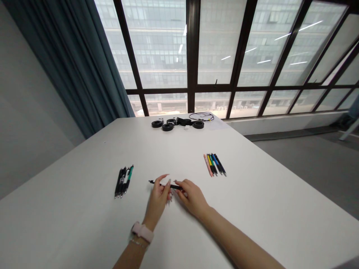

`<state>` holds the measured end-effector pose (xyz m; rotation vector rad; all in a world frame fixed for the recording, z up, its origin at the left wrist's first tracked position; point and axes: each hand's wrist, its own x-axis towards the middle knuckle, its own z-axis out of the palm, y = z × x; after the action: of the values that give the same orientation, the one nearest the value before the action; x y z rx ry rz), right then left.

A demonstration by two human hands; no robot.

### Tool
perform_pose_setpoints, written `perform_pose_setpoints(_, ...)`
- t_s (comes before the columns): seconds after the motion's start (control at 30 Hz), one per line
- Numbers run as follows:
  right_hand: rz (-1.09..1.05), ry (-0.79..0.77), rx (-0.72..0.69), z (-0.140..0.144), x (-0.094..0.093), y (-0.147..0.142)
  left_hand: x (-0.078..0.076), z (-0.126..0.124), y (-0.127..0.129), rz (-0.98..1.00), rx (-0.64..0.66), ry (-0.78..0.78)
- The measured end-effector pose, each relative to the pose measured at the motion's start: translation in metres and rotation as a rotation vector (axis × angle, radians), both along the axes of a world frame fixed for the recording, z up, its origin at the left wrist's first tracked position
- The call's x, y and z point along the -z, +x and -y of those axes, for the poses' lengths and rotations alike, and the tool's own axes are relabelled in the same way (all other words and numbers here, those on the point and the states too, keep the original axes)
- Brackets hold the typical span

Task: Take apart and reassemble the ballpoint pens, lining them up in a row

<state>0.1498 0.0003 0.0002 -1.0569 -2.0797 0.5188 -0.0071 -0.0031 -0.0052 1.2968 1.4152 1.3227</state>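
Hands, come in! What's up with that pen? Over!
Left hand, right hand: both gripping black pen. Pen sideways. Nothing blocking: left pen row, right pen row lie apart.

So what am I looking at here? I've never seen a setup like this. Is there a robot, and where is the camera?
There is no robot in it: these are a person's own bare hands. The single picture comes from a camera worn on the head, looking forward and down.

The left hand, with a pale pink watch on its wrist, and the right hand hold a black pen between them, above a white table.

To the left lies a row of mostly dark pens; to the right, a more colourful row. At the far end, some black rings lie near the windows.
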Motion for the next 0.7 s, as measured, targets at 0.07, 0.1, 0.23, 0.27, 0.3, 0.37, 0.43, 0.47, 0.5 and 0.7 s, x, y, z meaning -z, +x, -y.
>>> perform_pose_setpoints(0.07, 0.064, 0.037, -0.001, -0.002, -0.002, 0.004, -0.002, 0.0, 0.001, 0.029, 0.021, -0.013)
perform_pose_setpoints(0.1, 0.094, 0.053, 0.008, -0.004, -0.003, 0.006, -0.003, 0.001, 0.001, 0.039, 0.034, -0.018)
perform_pose_setpoints(0.23, 0.184, 0.075, 0.151, -0.016, -0.013, 0.024, -0.004, 0.001, 0.001, 0.046, 0.055, -0.002)
perform_pose_setpoints(0.27, 0.191, 0.07, 0.206, -0.019, -0.015, 0.03, -0.003, 0.0, 0.001, 0.041, 0.051, 0.007)
perform_pose_setpoints(0.3, 0.197, 0.068, 0.252, -0.023, -0.016, 0.036, -0.003, 0.0, 0.001, 0.036, 0.049, 0.014)
perform_pose_setpoints(0.37, 0.191, 0.097, 0.329, -0.031, -0.015, 0.048, -0.001, -0.001, 0.0, 0.023, 0.06, 0.015)
perform_pose_setpoints(0.43, 0.168, 0.131, 0.376, -0.038, -0.011, 0.057, 0.0, -0.001, 0.0, 0.011, 0.081, 0.007)
perform_pose_setpoints(0.47, 0.156, 0.159, 0.391, -0.04, -0.009, 0.061, 0.001, -0.001, 0.0, 0.006, 0.09, 0.001)
perform_pose_setpoints(0.5, 0.143, 0.188, 0.411, -0.042, -0.007, 0.064, 0.001, -0.001, 0.0, 0.004, 0.094, -0.005)
perform_pose_setpoints(0.7, 0.264, 0.264, 0.558, -0.048, -0.007, 0.075, -0.001, 0.001, 0.002, 0.01, 0.095, -0.022)
